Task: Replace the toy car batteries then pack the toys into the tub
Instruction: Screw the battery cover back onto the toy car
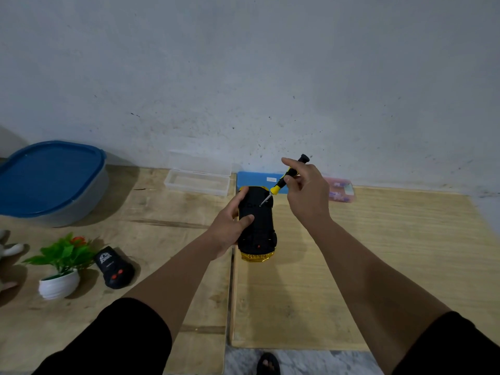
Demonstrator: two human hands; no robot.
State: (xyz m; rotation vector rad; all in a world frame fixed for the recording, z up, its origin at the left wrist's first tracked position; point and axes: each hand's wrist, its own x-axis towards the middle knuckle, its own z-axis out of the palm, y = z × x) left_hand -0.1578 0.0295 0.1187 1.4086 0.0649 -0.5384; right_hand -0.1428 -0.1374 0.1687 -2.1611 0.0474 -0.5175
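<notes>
A yellow toy car (258,234) lies upside down on the wooden table, its black underside facing up. My left hand (230,226) grips the car's left side, thumb and fingers on the underside. My right hand (307,194) pinches a black and yellow screwdriver (284,180), whose tip touches the car's underside near the far end. The tub (51,182), clear with a blue lid on it, stands at the back left. A black remote control (115,267) lies at the left.
An open clear plastic case (197,180) and a blue box (259,178) sit against the wall behind the car. A pink packet (341,190) lies behind my right hand. A small potted plant (61,269) and a plush toy (6,253) are at the left edge.
</notes>
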